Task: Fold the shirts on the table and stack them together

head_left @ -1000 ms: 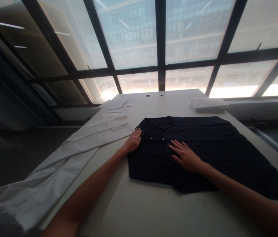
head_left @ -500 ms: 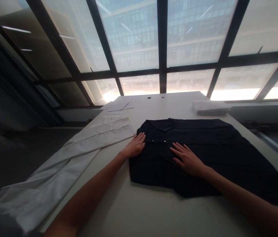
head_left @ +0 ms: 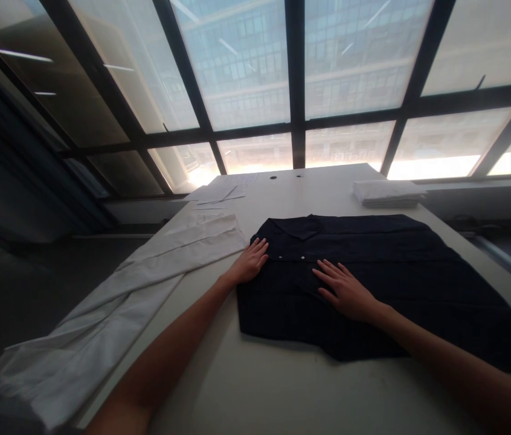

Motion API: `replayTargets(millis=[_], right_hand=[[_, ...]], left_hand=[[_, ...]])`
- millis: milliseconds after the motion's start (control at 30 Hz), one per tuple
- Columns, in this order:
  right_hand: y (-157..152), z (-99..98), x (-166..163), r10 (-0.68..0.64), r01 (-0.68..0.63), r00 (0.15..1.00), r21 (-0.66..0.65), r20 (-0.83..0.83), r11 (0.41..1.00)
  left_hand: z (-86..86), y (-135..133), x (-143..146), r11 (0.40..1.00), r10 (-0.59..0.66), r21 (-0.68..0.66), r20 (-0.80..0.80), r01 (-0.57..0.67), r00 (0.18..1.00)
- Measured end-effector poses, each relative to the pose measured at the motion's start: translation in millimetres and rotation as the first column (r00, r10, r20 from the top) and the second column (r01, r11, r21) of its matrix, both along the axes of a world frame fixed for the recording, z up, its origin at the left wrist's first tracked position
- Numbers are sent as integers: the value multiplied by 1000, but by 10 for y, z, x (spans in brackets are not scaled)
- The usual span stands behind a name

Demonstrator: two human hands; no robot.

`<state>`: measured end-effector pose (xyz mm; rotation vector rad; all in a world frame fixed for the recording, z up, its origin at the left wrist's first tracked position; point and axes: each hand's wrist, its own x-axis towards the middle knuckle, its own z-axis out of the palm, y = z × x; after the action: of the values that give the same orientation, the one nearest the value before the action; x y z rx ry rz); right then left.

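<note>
A dark navy shirt [head_left: 386, 266] lies spread flat, its collar toward the left and far side, with two pale buttons showing on its front. My left hand [head_left: 250, 261] rests on the shirt's left edge just below the collar, fingers stretched out and pointing away from me. On the front of the shirt, a little right of the buttons, my right hand [head_left: 345, 291] lies palm down with its fingers spread. Neither hand grasps anything; the cloth under both palms is hidden.
White trousers or a similar long white garment [head_left: 142, 290] lies along the left side of the white table [head_left: 219, 380]. Loose paper sheets [head_left: 217, 192] are at the far left. A folded white cloth stack [head_left: 389, 193] sits at the far right. Windows stand behind.
Both hands stay in the same places on the shirt, which lies unchanged. Only the camera view has shifted very slightly.
</note>
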<state>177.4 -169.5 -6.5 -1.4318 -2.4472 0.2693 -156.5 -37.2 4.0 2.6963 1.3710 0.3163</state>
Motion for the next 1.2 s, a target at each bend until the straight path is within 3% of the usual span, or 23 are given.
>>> replayTargets(millis=[133, 533, 900, 1200], right_hand=[[-1, 5, -4, 0, 0, 1000, 5, -1, 1000], [-16, 55, -13, -12, 12, 1000, -10, 7, 1000], [-39, 152, -40, -22, 22, 1000, -35, 13, 999], [-100, 78, 10, -115, 115, 992, -4, 45, 993]], left_hand=[[-61, -7, -26, 1000, -18, 9, -84, 19, 996], [-16, -183, -18, 999, -19, 39, -199, 27, 980], [-19, -284, 9, 996, -91, 3, -141, 93, 986], [36, -99, -115, 996, -87, -5, -153, 88, 984]])
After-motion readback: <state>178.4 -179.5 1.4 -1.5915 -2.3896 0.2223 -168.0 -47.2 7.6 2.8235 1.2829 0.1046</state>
